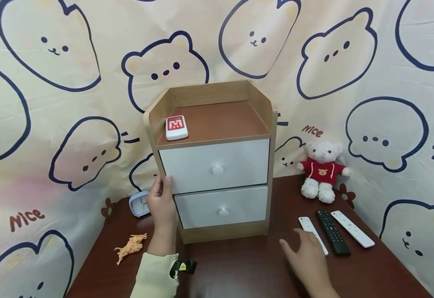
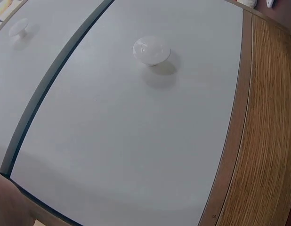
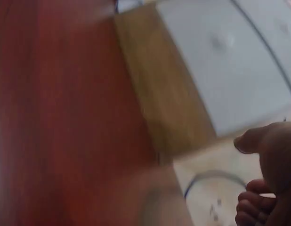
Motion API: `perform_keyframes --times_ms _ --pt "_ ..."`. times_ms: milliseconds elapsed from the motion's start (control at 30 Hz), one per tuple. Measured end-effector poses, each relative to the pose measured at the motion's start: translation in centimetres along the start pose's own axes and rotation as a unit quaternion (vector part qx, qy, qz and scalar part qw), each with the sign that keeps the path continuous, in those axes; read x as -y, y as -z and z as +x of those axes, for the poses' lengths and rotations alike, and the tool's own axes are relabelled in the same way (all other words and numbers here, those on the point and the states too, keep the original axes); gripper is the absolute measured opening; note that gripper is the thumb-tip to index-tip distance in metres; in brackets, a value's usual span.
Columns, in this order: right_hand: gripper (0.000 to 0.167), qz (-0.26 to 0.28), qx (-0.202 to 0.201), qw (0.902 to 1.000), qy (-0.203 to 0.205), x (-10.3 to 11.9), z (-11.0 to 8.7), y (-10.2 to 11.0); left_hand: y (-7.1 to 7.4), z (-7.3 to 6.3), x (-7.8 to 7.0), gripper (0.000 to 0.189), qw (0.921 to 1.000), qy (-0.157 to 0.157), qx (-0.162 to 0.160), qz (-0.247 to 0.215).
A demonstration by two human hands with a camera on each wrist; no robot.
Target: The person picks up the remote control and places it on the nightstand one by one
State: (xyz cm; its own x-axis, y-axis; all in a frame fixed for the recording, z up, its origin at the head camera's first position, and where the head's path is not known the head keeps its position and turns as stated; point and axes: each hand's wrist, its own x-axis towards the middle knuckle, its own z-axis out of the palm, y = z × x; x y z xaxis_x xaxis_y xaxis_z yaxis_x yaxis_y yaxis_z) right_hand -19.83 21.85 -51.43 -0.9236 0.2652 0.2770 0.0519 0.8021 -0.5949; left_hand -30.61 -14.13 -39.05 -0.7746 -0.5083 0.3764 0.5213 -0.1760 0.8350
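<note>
My left hand (image 1: 164, 209) is clamped on the front left edge of the cabinet (image 1: 224, 233), thumb at the front and fingers along the side. The cabinet stands upright towards the back edge of the worktop (image 1: 235, 265), between its two back corners. Its upper drawer (image 1: 194, 171) and lower drawer (image 1: 200, 213) are white, with a round upper knob (image 1: 218, 170) and lower knob (image 1: 223, 212); I touch neither knob.

My right hand (image 1: 310, 256) is over the right part of the worktop, thumb spread apart from the fingers, with nothing in its grasp. It is nearest the inner white remote (image 1: 309, 225) and covers part of it from above; I cannot tell whether they touch. Beside that lies the black remote (image 1: 333, 233), then the outer white remote (image 1: 352, 229), nearest the worktop's right edge.

The bear (image 1: 322, 169) sits at the back right corner in a red hoodie. On the cabinet's top, by its left wall and near its front edge, is the calculator (image 1: 176, 128). The pale blue clock (image 1: 138, 204) is at the worktop's back left corner, and the orange tangle (image 1: 131, 246) lies near the left edge.
</note>
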Motion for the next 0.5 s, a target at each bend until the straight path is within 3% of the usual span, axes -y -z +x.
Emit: perform_keyframes --times_ms 233,500 --pt "0.077 -0.082 0.023 0.9942 -0.066 -4.4 0.7 1.5 0.1 0.0 -0.4 0.046 0.9999 0.004 -0.001 -0.009" --pt "0.073 -0.127 0.056 0.9887 -0.056 -6.1 1.8 2.4 0.0 0.0 -0.3 0.044 0.9999 0.01 0.003 -0.006"
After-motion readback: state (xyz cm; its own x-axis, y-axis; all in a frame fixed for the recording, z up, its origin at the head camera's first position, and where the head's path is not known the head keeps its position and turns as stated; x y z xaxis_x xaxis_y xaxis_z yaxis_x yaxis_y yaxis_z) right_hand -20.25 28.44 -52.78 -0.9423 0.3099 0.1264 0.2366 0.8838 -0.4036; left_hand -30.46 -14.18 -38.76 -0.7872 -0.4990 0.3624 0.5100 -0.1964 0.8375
